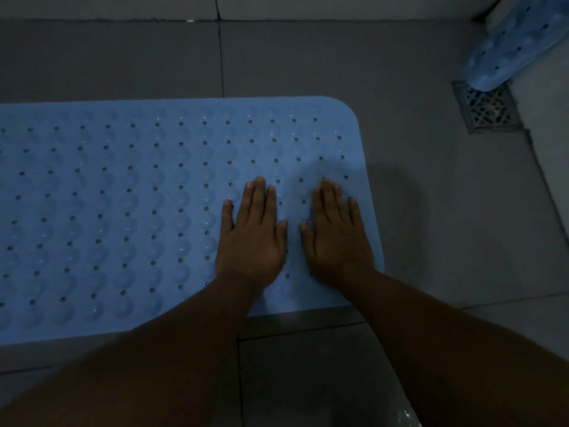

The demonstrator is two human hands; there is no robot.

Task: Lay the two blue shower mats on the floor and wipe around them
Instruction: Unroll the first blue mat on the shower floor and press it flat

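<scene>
A blue shower mat (123, 204) with rows of small holes and round bumps lies flat on the grey tiled floor, running off the left edge of view. My left hand (251, 238) and my right hand (337, 238) press flat on its right end, side by side, fingers straight and pointing away from me. A second blue shower mat (514, 47) leans in the far right corner, its lower end just above the floor drain.
A square metal floor drain (486, 107) sits at the right, beyond the mat's corner. A wall base (277, 7) runs along the top. Grey floor tiles (431, 211) surround the mat on the far, right and near sides.
</scene>
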